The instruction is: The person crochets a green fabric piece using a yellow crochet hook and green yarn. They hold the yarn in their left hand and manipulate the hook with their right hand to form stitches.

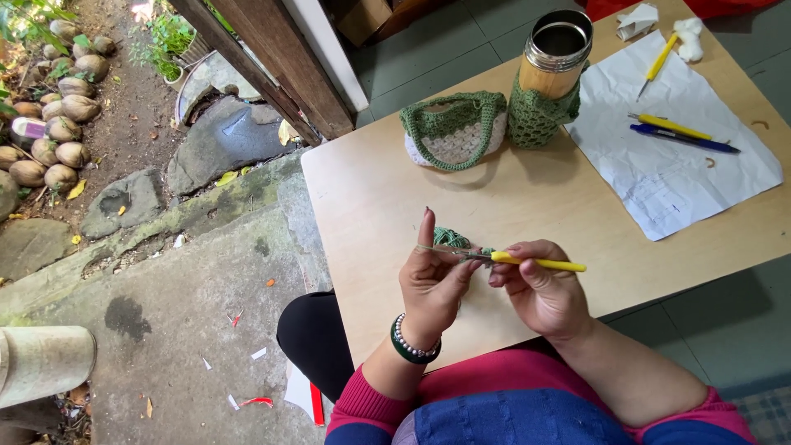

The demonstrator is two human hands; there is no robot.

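Hands [486, 284] around green crochet piece [451, 239]

Yellow-handled crochet hook [537, 264] level in small green crochet piece [451, 238] (mostly hidden).

A cardboard box [367, 18], brown and partly cut off by the top edge, stands on the grey tiled floor beyond the far end of the table [371, 206], just behind the dark wooden post. A white sheet of paper [671, 136] with faint blue marks lies crumpled on the table's right part. No screens or signs are in view.
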